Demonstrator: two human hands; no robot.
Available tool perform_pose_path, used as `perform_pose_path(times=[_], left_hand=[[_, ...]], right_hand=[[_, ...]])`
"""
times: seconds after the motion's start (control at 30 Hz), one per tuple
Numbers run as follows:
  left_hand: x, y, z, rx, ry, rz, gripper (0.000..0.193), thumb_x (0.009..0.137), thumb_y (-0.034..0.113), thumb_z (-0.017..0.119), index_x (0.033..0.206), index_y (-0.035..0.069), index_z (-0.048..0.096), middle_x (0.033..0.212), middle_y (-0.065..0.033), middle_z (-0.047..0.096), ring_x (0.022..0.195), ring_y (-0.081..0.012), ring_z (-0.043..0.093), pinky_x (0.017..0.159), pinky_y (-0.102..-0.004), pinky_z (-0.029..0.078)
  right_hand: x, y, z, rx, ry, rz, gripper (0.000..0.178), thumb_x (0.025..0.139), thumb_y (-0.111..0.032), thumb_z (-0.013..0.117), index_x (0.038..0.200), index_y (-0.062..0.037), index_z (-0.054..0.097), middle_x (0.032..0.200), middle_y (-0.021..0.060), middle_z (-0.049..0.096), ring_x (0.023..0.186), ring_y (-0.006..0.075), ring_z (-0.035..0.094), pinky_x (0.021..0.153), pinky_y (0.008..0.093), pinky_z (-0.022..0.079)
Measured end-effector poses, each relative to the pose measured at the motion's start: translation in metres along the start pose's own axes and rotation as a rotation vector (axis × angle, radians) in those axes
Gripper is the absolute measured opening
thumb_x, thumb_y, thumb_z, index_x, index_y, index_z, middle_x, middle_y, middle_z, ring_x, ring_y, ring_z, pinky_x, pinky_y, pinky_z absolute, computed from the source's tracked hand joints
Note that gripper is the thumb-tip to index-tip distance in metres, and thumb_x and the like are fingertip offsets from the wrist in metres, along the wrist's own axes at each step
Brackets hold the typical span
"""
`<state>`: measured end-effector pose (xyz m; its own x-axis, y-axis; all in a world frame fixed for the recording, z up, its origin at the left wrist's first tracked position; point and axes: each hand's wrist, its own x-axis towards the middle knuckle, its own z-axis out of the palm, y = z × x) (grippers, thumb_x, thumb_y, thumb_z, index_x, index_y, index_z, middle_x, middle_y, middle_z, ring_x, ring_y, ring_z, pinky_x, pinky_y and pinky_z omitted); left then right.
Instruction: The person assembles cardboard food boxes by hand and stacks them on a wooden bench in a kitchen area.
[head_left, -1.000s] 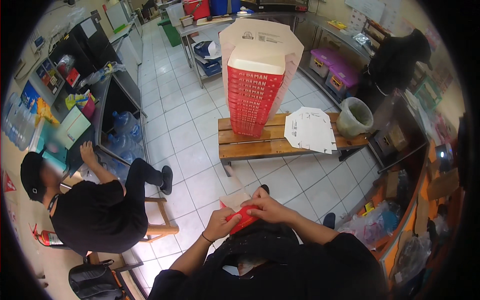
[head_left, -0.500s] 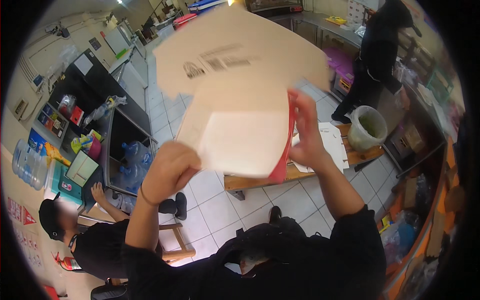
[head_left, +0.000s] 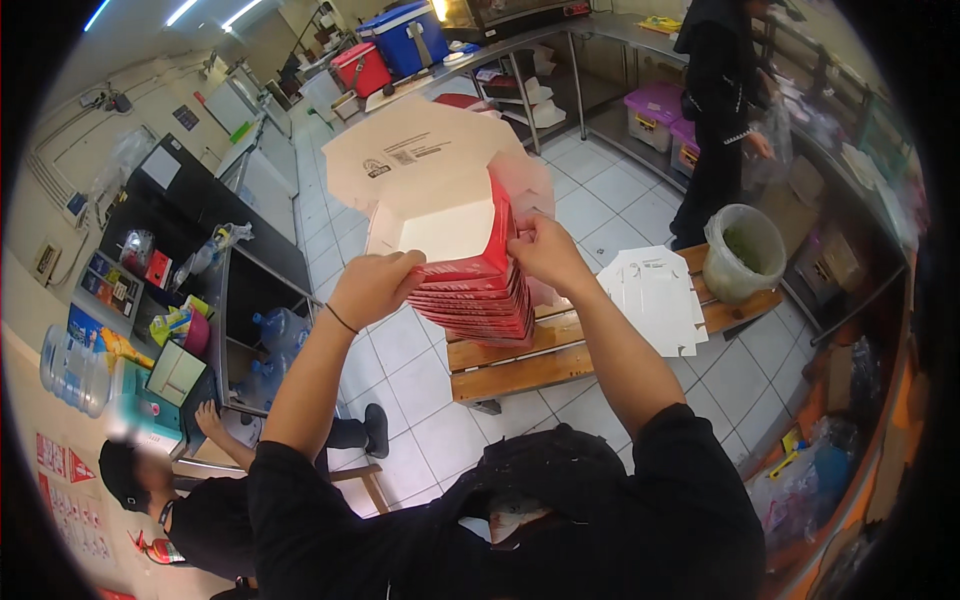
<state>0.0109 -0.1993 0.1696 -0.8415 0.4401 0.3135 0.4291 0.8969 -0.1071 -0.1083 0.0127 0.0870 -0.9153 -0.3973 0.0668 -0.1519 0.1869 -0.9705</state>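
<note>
A folded red cardboard food box (head_left: 446,232), pale inside, sits on top of a stack of nested red boxes (head_left: 480,310). Its large brown lid flap (head_left: 420,140) stands out at the far side with dark print on it. My left hand (head_left: 375,290) pinches the box's near left rim, with the fingers curled over the edge. At the right near corner my right hand (head_left: 548,257) grips the red side wall between thumb and fingers. The stack rises from a wooden bench (head_left: 520,372). Right of it on the bench lie flat white cardboard blanks (head_left: 652,300).
A white bucket with green stuff inside (head_left: 742,255) stands at the bench's right end. One person (head_left: 715,120) in black stands at the back-right counter. Another person (head_left: 215,520) sits at left by a laptop (head_left: 178,375). Shelves with plastic bags (head_left: 800,490) line the right.
Both hands have lowered the box from in front of my view onto the red stack, which now shows. My right hand has moved left and down. The standing person has shifted left.
</note>
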Motion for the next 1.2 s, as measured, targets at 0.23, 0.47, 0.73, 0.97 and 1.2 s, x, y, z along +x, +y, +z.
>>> perform_pose_path(times=[0.23, 0.47, 0.73, 0.97, 1.2], left_hand=[[0.005, 0.001, 0.003, 0.24, -0.245, -0.071, 0.014, 0.08, 0.017, 0.048, 0.093, 0.013, 0.051, 0.067, -0.006, 0.055, 0.062, -0.0254, 0.057, 0.051, -0.0356, 0.044], [0.025, 0.009, 0.005, -0.307, -0.227, -0.05, 0.029, 0.073, 0.02, 0.058, 0.098, 0.007, 0.053, 0.076, -0.0114, 0.057, 0.064, -0.0259, 0.057, 0.055, -0.0335, 0.045], [0.106, 0.038, 0.029, -0.203, 0.028, -0.434, 0.026, 0.069, 0.016, 0.054, 0.082, -0.006, 0.054, 0.077, -0.0267, 0.056, 0.073, -0.038, 0.056, 0.068, -0.0426, 0.045], [0.128, 0.032, 0.03, -0.169, -0.314, -0.35, 0.02, 0.07, 0.015, 0.05, 0.074, -0.004, 0.058, 0.078, -0.024, 0.058, 0.073, -0.0356, 0.058, 0.067, -0.0414, 0.046], [0.072, 0.018, 0.017, -0.736, 0.103, -0.356, 0.034, 0.087, 0.031, 0.046, 0.095, 0.0, 0.057, 0.088, -0.0091, 0.06, 0.082, -0.0134, 0.053, 0.075, -0.027, 0.041]], right_hand=[[-0.005, 0.001, -0.003, 0.052, -0.08, -0.012, 0.042, 0.065, -0.013, 0.06, 0.101, 0.0064, 0.051, 0.081, 0.013, 0.059, 0.076, 0.02, 0.058, 0.07, 0.028, 0.044], [-0.003, 0.001, 0.006, -0.048, -0.034, -0.124, 0.042, 0.063, -0.008, 0.061, 0.102, 0.0058, 0.05, 0.077, 0.0073, 0.057, 0.068, 0.0167, 0.055, 0.065, 0.0266, 0.046], [0.001, -0.029, 0.0, -0.297, 0.044, -0.145, 0.032, 0.062, -0.017, 0.062, 0.088, 0.0006, 0.06, 0.071, 0.0115, 0.062, 0.067, 0.0251, 0.06, 0.066, 0.0308, 0.047], [0.017, -0.016, 0.002, -0.316, 0.272, -0.252, 0.02, 0.068, -0.022, 0.059, 0.066, -0.0022, 0.063, 0.065, 0.0184, 0.059, 0.063, 0.0323, 0.058, 0.062, 0.0369, 0.046], [-0.015, -0.013, 0.003, 0.088, 0.312, -0.295, 0.026, 0.074, -0.022, 0.057, 0.095, -0.006, 0.059, 0.094, 0.0181, 0.056, 0.082, 0.0276, 0.056, 0.071, 0.0321, 0.045]])
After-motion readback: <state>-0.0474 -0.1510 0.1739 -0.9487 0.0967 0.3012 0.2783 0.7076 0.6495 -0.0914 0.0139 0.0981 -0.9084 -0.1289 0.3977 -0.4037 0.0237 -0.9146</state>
